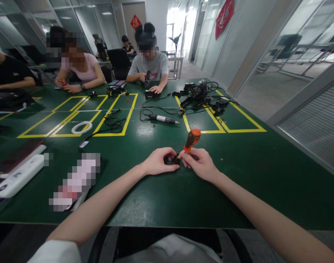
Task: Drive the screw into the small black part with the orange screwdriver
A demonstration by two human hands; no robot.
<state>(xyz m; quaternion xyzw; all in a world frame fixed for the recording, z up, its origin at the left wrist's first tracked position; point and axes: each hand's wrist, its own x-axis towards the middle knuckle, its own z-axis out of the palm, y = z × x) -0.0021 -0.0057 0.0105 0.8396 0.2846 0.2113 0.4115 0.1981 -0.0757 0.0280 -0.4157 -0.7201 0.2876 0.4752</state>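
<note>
The small black part [174,159] sits low over the green table [238,175], near its front edge, pinched between both hands; the left hand [158,161] is curled closed around its left side, fingers tucked over it; the right hand [201,164] grips the screwdriver [192,139] low on the shaft, its orange handle tilted up and to the right, tip down at the part; beyond them a slim powered driver [162,118] lies on its cable; farther right a tangle of black cables [202,95] spreads over yellow tape lines [128,117]; to the left lies a white ring [81,127]; across the table two people [149,67] work with their own hands
</note>
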